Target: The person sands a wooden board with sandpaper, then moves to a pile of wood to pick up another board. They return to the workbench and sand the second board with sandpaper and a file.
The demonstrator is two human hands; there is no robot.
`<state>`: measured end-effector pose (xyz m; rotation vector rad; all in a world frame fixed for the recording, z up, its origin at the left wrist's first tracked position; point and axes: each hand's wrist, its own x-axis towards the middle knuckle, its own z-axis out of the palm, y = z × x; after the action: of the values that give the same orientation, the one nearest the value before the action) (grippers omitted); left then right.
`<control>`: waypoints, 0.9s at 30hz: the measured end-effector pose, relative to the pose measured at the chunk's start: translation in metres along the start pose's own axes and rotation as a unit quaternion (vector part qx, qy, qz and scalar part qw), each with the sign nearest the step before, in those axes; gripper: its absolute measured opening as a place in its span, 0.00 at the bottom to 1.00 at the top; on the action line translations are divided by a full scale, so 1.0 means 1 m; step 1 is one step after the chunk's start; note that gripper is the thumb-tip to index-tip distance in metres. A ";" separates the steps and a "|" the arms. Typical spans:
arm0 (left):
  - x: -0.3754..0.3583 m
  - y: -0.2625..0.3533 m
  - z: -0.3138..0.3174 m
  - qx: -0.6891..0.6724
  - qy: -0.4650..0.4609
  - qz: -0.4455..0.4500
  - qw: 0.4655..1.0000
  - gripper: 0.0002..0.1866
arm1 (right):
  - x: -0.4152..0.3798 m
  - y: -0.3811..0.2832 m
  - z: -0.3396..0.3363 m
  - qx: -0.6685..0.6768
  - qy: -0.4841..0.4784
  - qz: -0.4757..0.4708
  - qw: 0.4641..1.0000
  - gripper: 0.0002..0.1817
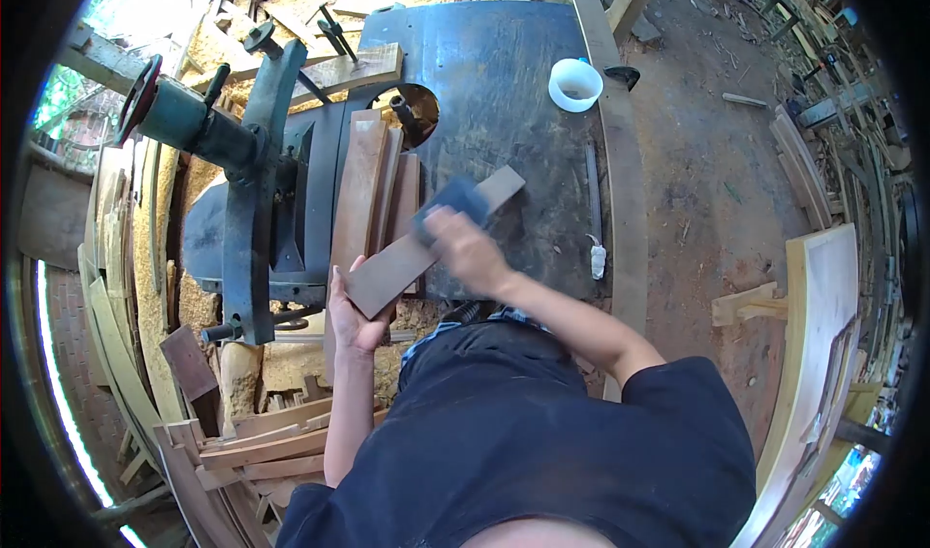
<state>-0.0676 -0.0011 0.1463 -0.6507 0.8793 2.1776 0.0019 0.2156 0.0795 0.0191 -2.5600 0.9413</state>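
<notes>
Three reddish-brown planks [360,180] are laid lengthwise at the L side of the tabletop, partly hidden by the wooden board [387,272]; whether they are touched by it can't be told. Beyond them, a round opening [427,109] is cut in the top, w/ a dark metal fitting [405,112] seen inside. The L side is taken up by a green metal machine [194,126] w/ a handwheel [141,100]. A white plastic tub [575,88] is set near the far R edge, and a thin metal bar [593,189], its near end wrapped in white, is laid nearer along the same edge.

The board is held at a slant, near end supported on the L hand [358,315] — palm up, part-open, fingers around that end. A dark block [455,204] is gripped in the R hand [467,250], pressed on the board's upper face abt. midway; hand & block are blurred. The hands are kept apart, w/ part of the board btwn.

The dark tabletop [475,73] is scuffed & dusty, w/ a wooden beam [623,199] along its R side. Sawdust and offcuts are heaped beyond & L; a pale framed panel [823,306] is stood on the brown dirt floor [697,209], R.
</notes>
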 end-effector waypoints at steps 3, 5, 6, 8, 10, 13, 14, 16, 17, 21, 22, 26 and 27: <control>-0.005 0.001 -0.003 -0.001 -0.019 -0.018 1.000 0.28 | -0.001 -0.054 -0.002 0.124 -0.067 -0.120 0.983 0.27; -0.012 -0.001 -0.001 0.007 -0.028 -0.022 0.999 0.24 | -0.002 -0.037 -0.004 0.123 -0.079 -0.114 0.983 0.25; -0.012 -0.003 -0.001 0.004 -0.028 -0.023 0.999 0.24 | -0.002 -0.010 -0.005 0.090 -0.082 -0.084 0.989 0.24; -0.013 -0.008 -0.002 0.078 -0.009 0.050 0.996 0.23 | -0.003 0.043 -0.016 0.023 -0.025 0.080 0.996 0.23; -0.024 -0.013 0.014 0.132 0.014 0.076 0.988 0.29 | -0.013 0.113 -0.009 -0.028 -0.013 0.170 0.985 0.24; -0.034 -0.009 0.024 0.428 -0.103 0.217 0.871 0.51 | -0.007 0.133 -0.025 0.042 -0.041 0.250 0.966 0.27; -0.038 -0.007 0.029 0.426 -0.106 0.218 0.872 0.51 | -0.004 0.133 -0.028 0.039 -0.040 0.249 0.967 0.27; -0.049 -0.001 0.042 0.616 -0.204 0.284 0.706 0.55 | -0.001 0.132 -0.030 0.117 -0.012 0.340 0.933 0.28; -0.049 0.002 0.043 0.679 -0.177 0.308 0.643 0.58 | -0.002 0.132 -0.030 0.118 -0.015 0.338 0.933 0.28; -0.034 0.012 0.040 0.725 -0.121 0.326 0.594 0.39 | -0.002 0.141 -0.034 0.136 -0.017 0.319 0.938 0.30; -0.031 0.010 0.039 0.724 -0.126 0.328 0.593 0.39 | 0.000 0.141 -0.037 0.138 -0.039 0.335 0.931 0.30; -0.023 0.013 0.045 0.761 -0.063 0.537 0.358 0.24 | 0.003 0.135 -0.031 0.096 -0.015 0.328 0.940 0.29; -0.021 0.014 0.047 0.759 -0.071 0.555 0.334 0.22 | 0.004 0.129 -0.029 0.062 -0.001 0.315 0.947 0.28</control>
<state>-0.0736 0.0178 0.1955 1.4664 2.9786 0.7995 -0.0101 0.3336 0.0217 -0.8031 -2.5368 1.3154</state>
